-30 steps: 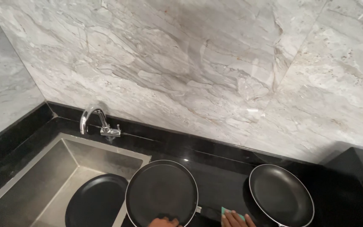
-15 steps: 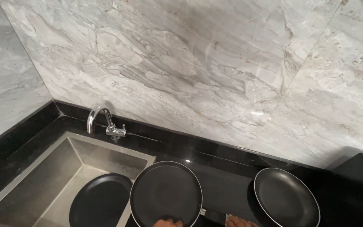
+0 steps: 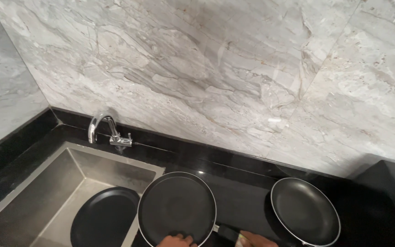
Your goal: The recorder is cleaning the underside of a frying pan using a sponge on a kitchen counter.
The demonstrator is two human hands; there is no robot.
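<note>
A flat round black pan (image 3: 177,206) lies on the black counter beside the sink, its handle pointing right. My left hand (image 3: 175,241) rests on the pan's near rim at the bottom edge of the view, fingers curled. My right hand (image 3: 252,239) sits by the pan's handle, with a pale green thing under it; most of that hand is cut off by the frame. A second black frying pan (image 3: 305,211) stands on the counter to the right.
A steel sink (image 3: 46,192) at the left holds a black round pan (image 3: 104,217). A chrome tap (image 3: 108,132) stands behind it. A grey marble wall (image 3: 216,73) rises at the back. The black counter (image 3: 243,183) runs right.
The view has tilted up and shifted slightly, so my hands and the pans sit lower in the frame. Both hands stay at the flat pan's near edge.
</note>
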